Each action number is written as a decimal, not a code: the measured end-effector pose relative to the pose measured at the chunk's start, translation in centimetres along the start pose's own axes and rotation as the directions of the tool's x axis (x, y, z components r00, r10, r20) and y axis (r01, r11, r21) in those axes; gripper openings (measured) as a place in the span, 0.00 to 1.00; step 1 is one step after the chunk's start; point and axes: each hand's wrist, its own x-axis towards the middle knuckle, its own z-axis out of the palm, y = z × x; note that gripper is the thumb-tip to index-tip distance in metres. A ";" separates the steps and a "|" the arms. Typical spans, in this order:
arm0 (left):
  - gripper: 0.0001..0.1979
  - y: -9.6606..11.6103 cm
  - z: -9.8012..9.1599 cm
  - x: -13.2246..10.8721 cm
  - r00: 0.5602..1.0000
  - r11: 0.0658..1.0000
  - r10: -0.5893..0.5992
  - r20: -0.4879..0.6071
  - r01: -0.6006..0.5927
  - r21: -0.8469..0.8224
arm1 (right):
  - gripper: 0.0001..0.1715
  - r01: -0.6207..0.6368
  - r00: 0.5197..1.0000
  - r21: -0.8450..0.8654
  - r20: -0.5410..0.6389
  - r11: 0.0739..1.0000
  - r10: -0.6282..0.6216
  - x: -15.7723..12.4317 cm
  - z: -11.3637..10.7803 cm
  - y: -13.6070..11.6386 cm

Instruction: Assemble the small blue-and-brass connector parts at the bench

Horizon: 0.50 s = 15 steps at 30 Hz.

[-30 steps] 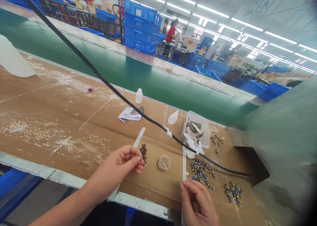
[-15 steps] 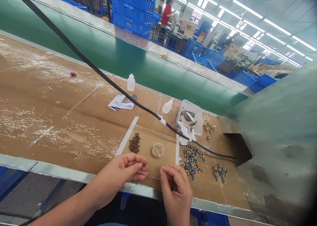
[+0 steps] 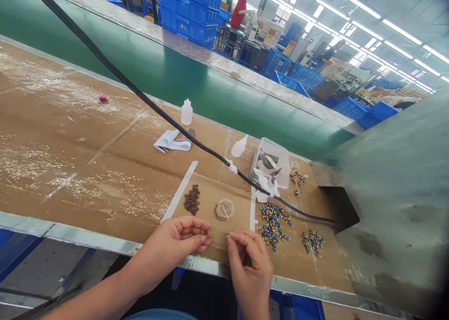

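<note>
Between the thumb and fingers of my left hand [image 3: 182,238] is a small brown disc [image 3: 205,233], its edge just showing. My right hand [image 3: 249,259] is closed in a pinch to the right of it, thumb against fingertips; whatever is in that pinch is too small or hidden to make out. Ahead of my hands stands a small clear cup [image 3: 224,208] with thin pale sticks in it. A pile of similar brown discs [image 3: 191,200] lies to the cup's left. Small blue, yellow and black pieces [image 3: 272,226] are heaped beyond my right hand.
A black cable [image 3: 154,108] crosses above the cardboard-covered table [image 3: 115,184]. Farther back are a white bottle [image 3: 186,112], a folded striped ribbon [image 3: 172,142], a nozzle bottle [image 3: 239,147] and a clear plastic box [image 3: 282,163]. A metal panel [image 3: 400,207] rises on the right.
The camera view has shifted slightly. Both hands stay almost in place, with the brown disc still in my left fingers.
</note>
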 end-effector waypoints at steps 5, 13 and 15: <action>0.10 -0.2 0.2 0.1 0.999 0.999 0.032 -0.010 -0.032 0.013 | 0.07 -0.005 1.000 0.001 -0.009 1.000 0.005 0.1 0.0 -0.2; 0.06 -1.0 0.0 0.2 0.997 0.997 0.078 0.016 -0.079 0.017 | 0.07 -0.020 1.000 0.014 -0.005 1.000 0.020 0.0 0.1 0.1; 0.05 -1.1 0.0 0.2 0.997 0.997 0.079 0.016 -0.079 0.021 | 0.07 -0.025 1.000 0.017 -0.002 1.000 0.025 -0.1 0.1 0.1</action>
